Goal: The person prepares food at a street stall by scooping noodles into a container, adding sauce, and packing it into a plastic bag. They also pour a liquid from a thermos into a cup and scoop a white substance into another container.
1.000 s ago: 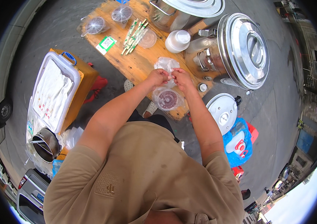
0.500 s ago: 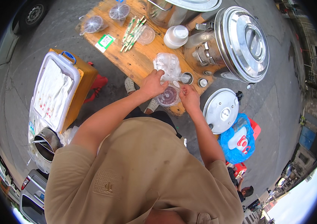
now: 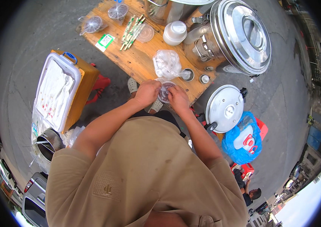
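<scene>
Between my two hands, at the near edge of the wooden table, is a round clear plastic bowl with dark reddish-brown contents. Thin clear plastic, apparently a bag, shows around its top. My left hand pinches at the bowl's left side, fingers closed. On the right rim, my right hand has its fingers bent and pressed together; their tips partly cover the bowl. Just beyond lies a crumpled clear bag of whitish items. A small metal cup stands to its right, beside a small white-topped container.
Large steel pots crowd the table's far right, near stacked white bowls. Wrapped chopsticks and bagged bowls lie far left. A yellow box stands left; a round metal lid and blue bag are right.
Both hands have drawn slightly left and nearer each other, over the bowl. A white oval piece seen between the fingers earlier no longer shows. The bag of whitish items is now clear of my left hand.
</scene>
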The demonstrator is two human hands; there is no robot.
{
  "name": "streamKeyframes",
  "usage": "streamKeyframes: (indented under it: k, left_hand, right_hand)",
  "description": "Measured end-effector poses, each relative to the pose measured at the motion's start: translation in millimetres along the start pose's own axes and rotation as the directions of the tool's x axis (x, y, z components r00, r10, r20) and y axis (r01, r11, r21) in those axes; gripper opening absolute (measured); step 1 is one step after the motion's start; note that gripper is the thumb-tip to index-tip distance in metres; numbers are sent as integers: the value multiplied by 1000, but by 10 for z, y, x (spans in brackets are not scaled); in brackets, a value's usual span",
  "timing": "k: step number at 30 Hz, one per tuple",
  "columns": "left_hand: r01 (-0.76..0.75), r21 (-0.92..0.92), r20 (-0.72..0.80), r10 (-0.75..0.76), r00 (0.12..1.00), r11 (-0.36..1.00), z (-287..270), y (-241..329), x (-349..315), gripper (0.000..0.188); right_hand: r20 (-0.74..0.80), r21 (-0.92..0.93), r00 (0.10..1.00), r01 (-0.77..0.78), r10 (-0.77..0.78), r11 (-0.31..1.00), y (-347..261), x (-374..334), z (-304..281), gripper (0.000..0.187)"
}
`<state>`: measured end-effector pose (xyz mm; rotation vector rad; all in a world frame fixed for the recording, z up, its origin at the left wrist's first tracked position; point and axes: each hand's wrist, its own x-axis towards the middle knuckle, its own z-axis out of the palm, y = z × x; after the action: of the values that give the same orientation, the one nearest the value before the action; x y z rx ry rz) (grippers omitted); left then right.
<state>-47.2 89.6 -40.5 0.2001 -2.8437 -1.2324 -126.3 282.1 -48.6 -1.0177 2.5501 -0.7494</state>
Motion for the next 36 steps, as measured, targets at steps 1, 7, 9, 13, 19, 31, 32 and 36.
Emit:
streamKeyframes:
  k: [1, 7, 9, 13, 19, 31, 32, 36]
  left_hand:
    - [6, -46, -24, -7, 1000, 999, -22, 29, -25, 9]
    - [95, -302, 1, -99, 995, 948, -146, 204, -143, 10]
    - [141, -373, 20, -144, 989, 917, -160, 242, -162, 10]
    - [202, -418, 75, -188, 979, 886, -162, 280, -155, 10]
    - [237, -463, 95, -218, 971, 854, -218, 303, -215, 8]
    - [360, -572, 264, -250, 932, 737, -530, 674, -255, 18]
    - [369, -591, 288, -240, 927, 717, -518, 750, -253, 19]
    - [226, -488, 253, -111, 961, 843, -402, 740, -242, 27]
  right_hand:
    - [4, 2, 1000, 0, 0, 1000, -16, -5, -12, 21]
    - [-208, 125, 953, -199, 222, 972, 150, -141, 41, 27]
    - [-287, 242, 847, -388, 447, 890, 405, -229, 184, 27]
    - [355, 655, 592, -710, 724, 259, 653, -265, 264, 24]
    - [389, 744, 614, -649, 686, 158, 620, -418, 68, 16]
    - [319, 873, 825, -447, 466, 194, -474, -361, -637, 19]
    - [332, 878, 827, -446, 454, 171, -502, -343, -602, 21]
    - [266, 904, 891, -363, 368, 225, -674, -353, -503, 26]
